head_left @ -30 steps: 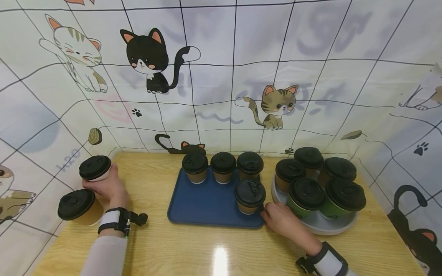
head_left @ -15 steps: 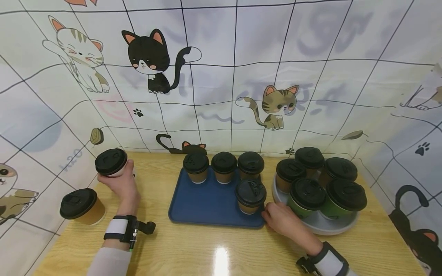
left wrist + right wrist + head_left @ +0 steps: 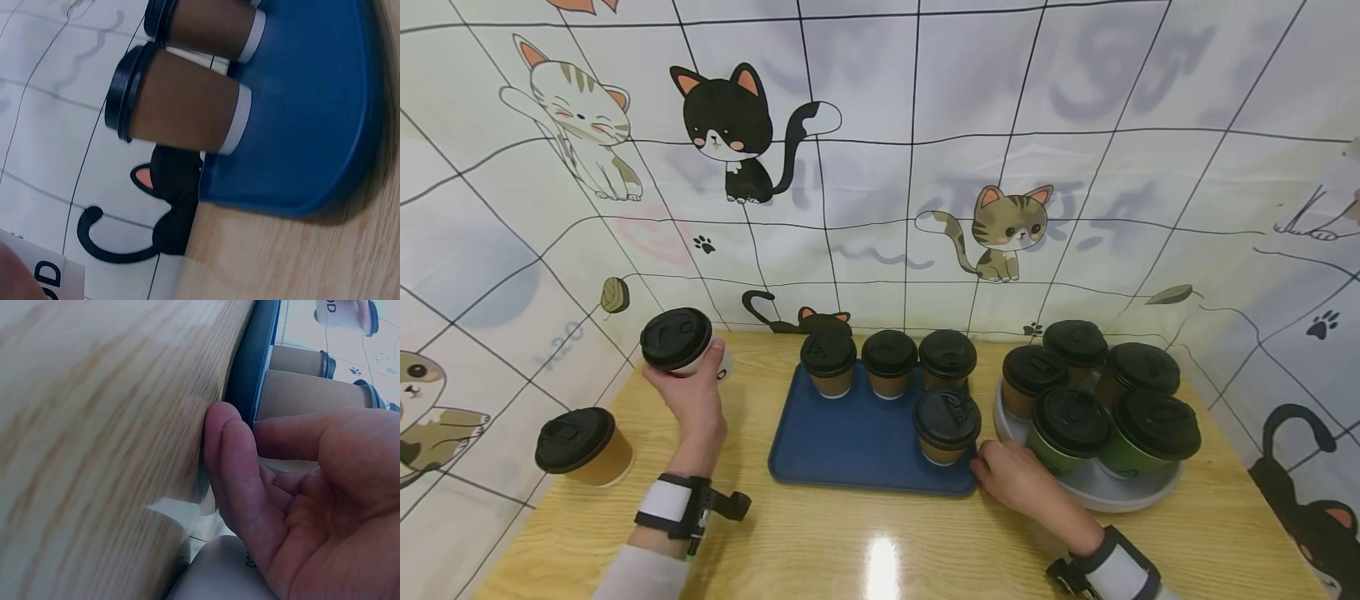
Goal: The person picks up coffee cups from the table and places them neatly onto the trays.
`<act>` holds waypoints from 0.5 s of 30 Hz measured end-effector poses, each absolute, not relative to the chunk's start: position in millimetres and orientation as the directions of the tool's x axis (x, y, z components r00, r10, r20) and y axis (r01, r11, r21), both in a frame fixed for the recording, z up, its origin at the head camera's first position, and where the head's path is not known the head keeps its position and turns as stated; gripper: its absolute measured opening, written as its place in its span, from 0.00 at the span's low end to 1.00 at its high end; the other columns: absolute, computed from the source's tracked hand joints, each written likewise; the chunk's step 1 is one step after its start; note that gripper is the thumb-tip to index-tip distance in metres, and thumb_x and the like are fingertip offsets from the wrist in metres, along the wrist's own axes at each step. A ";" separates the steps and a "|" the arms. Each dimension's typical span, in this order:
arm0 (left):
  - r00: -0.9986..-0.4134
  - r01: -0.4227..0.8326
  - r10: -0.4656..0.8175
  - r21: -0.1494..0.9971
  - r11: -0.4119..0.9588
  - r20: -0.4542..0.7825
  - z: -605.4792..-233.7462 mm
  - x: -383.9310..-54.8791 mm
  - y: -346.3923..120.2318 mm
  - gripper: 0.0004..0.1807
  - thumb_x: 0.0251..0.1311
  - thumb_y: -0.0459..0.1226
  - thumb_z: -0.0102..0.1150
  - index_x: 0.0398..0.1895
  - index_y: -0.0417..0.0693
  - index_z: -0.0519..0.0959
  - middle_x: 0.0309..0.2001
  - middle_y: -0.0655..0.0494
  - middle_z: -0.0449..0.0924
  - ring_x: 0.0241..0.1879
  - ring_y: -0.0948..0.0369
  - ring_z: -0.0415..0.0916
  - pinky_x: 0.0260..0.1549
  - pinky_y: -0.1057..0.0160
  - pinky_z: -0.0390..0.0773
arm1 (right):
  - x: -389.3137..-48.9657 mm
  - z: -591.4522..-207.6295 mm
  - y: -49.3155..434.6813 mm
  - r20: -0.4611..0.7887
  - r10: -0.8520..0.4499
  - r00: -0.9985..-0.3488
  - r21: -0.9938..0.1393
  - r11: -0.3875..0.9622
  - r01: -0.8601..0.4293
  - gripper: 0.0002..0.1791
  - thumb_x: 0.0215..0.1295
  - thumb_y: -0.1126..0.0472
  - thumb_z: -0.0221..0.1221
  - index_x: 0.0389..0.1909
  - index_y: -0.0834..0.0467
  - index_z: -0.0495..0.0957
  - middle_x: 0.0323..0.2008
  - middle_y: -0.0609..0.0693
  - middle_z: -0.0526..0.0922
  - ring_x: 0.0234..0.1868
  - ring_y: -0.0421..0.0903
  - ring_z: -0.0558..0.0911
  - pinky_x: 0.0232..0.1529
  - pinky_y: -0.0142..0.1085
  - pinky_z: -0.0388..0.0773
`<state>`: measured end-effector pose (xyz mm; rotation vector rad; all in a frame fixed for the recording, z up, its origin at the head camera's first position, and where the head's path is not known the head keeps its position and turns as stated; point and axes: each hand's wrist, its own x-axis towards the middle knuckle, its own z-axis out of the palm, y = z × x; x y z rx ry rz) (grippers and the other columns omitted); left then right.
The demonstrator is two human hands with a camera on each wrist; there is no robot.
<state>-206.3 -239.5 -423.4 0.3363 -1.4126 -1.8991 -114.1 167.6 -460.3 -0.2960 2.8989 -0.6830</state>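
Observation:
My left hand [image 3: 694, 398] grips a white paper cup with a black lid [image 3: 676, 339], lifted at the left, left of the blue tray [image 3: 842, 446]. A lettered bit of that cup [image 3: 67, 275] shows at the corner of the left wrist view. Several brown lidded paper cups stand on the tray, most along its back edge and one cup [image 3: 946, 427] at the front right. My right hand [image 3: 1017, 477] pinches the tray's right front corner; in the right wrist view the thumb and fingers [image 3: 240, 462] lie on either side of its rim.
A larger brown lidded cup [image 3: 585, 447] stands on the table at the left. Right of the tray, a round grey plate [image 3: 1097, 493] carries several lidded cups, some brown and some green. A cat-print cloth [image 3: 865, 167] rises behind the wooden table [image 3: 820, 542].
My left hand has carried the white cup up and to the right, away from the larger brown cup and nearer the tray. The right hand stays at the tray's corner.

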 end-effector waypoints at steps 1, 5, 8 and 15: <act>-0.703 0.397 -0.677 0.910 -0.123 0.215 -422.3 -205.1 -236.7 0.48 0.57 0.32 0.75 0.74 0.54 0.53 0.65 0.56 0.68 0.66 0.57 0.65 0.67 0.61 0.63 | -114.0 -460.3 167.7 -0.099 -0.224 -0.970 -0.454 0.877 -0.156 0.21 0.72 0.66 0.61 0.17 0.52 0.71 0.13 0.43 0.70 0.16 0.42 0.69 0.22 0.37 0.67; -0.736 0.389 -0.634 0.915 -0.110 0.237 -418.9 -201.2 -226.8 0.47 0.57 0.31 0.75 0.74 0.54 0.54 0.64 0.55 0.69 0.65 0.57 0.66 0.68 0.57 0.62 | -114.0 -460.1 167.7 -0.103 -0.222 -0.970 -0.450 0.880 -0.153 0.21 0.72 0.66 0.61 0.17 0.52 0.71 0.13 0.43 0.70 0.16 0.42 0.69 0.22 0.37 0.67; -0.764 0.396 -0.592 0.911 -0.114 0.258 -417.8 -199.3 -220.4 0.46 0.58 0.30 0.74 0.74 0.53 0.56 0.65 0.55 0.69 0.65 0.56 0.67 0.67 0.55 0.64 | -114.2 -459.8 167.6 -0.107 -0.220 -0.970 -0.451 0.880 -0.150 0.21 0.72 0.66 0.61 0.17 0.52 0.72 0.13 0.43 0.71 0.16 0.42 0.69 0.22 0.37 0.67; -0.833 0.343 -0.490 0.935 -0.093 0.256 -418.4 -192.7 -210.1 0.45 0.57 0.28 0.73 0.73 0.51 0.58 0.64 0.56 0.69 0.64 0.58 0.67 0.66 0.53 0.68 | -114.3 -459.5 167.4 -0.119 -0.217 -0.969 -0.452 0.881 -0.141 0.21 0.73 0.66 0.60 0.17 0.53 0.71 0.13 0.43 0.71 0.16 0.42 0.70 0.22 0.37 0.68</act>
